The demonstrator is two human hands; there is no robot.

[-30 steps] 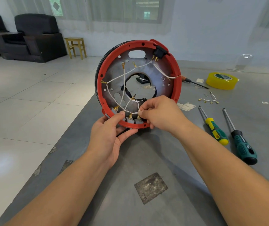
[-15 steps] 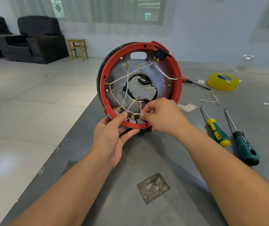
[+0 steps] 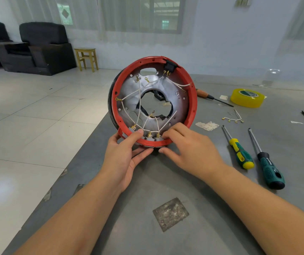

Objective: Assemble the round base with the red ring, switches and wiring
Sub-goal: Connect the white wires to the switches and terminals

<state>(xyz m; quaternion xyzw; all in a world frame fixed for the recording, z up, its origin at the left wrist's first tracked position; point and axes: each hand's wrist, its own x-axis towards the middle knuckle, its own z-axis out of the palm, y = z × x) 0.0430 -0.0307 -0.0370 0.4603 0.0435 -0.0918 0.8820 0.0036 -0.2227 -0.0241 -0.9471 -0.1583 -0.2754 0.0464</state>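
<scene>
The round base (image 3: 153, 100) stands on edge near the left border of the grey table (image 3: 193, 181), its open side facing the camera, the red ring (image 3: 193, 100) seated around its rim. The left hand (image 3: 123, 159) grips the ring's near bottom edge, thumb over the inside and fingers curled underneath. The right hand (image 3: 188, 150) is loosely curled, fingertips resting on the ring beside the row of grey switches (image 3: 153, 138), thumb below the rim; I cannot tell whether it pinches anything. White wires (image 3: 138, 96) with brass terminals cross the metal plate. To do this step well, I would brace the base firmly with the left hand, press each terminal squarely home, and keep wires away from the centre hole. Two screwdrivers (image 3: 239, 151) and a tape roll (image 3: 247, 97) lie to the right.
</scene>
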